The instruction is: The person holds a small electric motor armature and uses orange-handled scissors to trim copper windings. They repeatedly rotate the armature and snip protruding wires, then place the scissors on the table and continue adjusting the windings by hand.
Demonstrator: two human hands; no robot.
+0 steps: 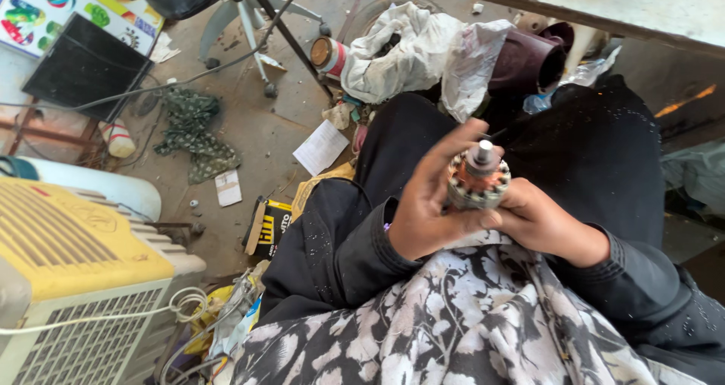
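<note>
I hold a small motor armature [477, 180] above my lap, its steel shaft pointing up, orange copper showing between the grey slotted core plates. My left hand [427, 204] wraps it from the left side, the fingers [453, 140] curled over the far edge and the thumb lying along the near edge of the core. My right hand [540, 220] closes on it from the right and below; its fingertips are hidden behind the core, so I cannot tell exactly how they pinch, only that the hand is clasped against the part. Both hands touch the armature and each other at the near side.

Under them lie my black trousers [589, 143] and, nearer, a black-and-white flowered cloth [453, 324]. Just beyond my knees sits a crumpled white rag [400, 49] with a dark maroon plastic housing [529, 60] to its right and a small red-and-white can [326, 55] to its left. On the dusty floor to the left are a slip of white paper [321, 147], a black-and-yellow box [270, 226], and a green patterned cloth [192, 128]. Near left stands a yellow-topped air cooler [75, 257] with a white cord draped over it. Far right, the edge of a pale workbench [604, 4] crosses the corner.
</note>
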